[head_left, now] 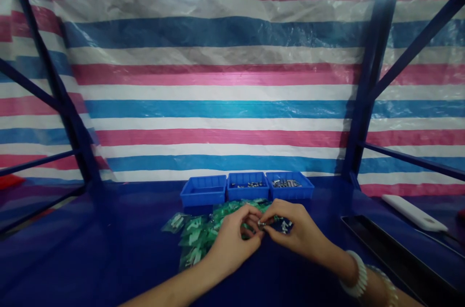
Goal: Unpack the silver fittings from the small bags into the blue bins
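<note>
My left hand and my right hand meet above the blue table, fingertips nearly touching. Between them is a small metal part, pinched by the thumb and forefinger of my right hand. The curled fingers of my left hand come up against its other side, and whether they grip it too is hard to tell. Under and left of my left hand lies a pile of small clear bags with green and white contents. A few loose metal pieces show on the table behind my right hand's fingers.
Three blue bins stand in a row behind the pile: the left bin shows no parts, the middle bin and right bin hold metal parts. At right lie a black tray-like object and a white device. Blue frame posts flank the table.
</note>
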{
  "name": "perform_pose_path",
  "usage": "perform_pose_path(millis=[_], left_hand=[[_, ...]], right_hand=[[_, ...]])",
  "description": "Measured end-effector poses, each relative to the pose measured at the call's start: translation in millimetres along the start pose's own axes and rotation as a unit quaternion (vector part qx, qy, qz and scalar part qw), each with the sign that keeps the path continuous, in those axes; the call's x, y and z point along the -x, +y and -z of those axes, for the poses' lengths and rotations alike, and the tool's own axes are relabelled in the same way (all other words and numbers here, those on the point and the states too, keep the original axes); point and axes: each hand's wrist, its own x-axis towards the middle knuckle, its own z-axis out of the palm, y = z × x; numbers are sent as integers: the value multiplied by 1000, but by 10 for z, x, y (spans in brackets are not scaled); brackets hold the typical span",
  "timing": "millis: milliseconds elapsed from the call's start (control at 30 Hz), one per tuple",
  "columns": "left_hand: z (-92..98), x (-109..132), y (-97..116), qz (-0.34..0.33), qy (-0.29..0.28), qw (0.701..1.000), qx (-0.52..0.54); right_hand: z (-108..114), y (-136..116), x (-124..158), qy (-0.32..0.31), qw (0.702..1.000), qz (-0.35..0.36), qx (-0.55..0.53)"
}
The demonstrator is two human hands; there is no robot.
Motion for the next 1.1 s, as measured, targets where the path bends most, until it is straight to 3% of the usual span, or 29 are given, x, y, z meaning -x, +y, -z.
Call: perform_pose_path(millis=[200,367,500,700,800,900,1000,1100], left_hand=[[-45,32,-15,57,18,996,69],[-9,7,-18,62,69,992,90],[-6,-3,-6,47,109,989,91],[-6,-146,-37,-53,125,991,1],[80,-437,-88,-111,141,981,-75],[209,-782,-192,-114,159,975,-101],[306,-948,-317,-88,171,976,-104],[331,-834,-377,-72,166,978,-105]], right_hand=[[-46,-43,13,38,999,-9,14],[-96,-24,10,56,992,-111,-15],[-196,51,17,33,968,-193,-154],[-221,172,3,0,944,-214,-253],[-96,264,-30,19,955,-212,-206],[78,353,-68,32,972,-217,-88],[227,400,-87,-44,973,-213,76],[320,418,-58,-132,950,-201,199]])
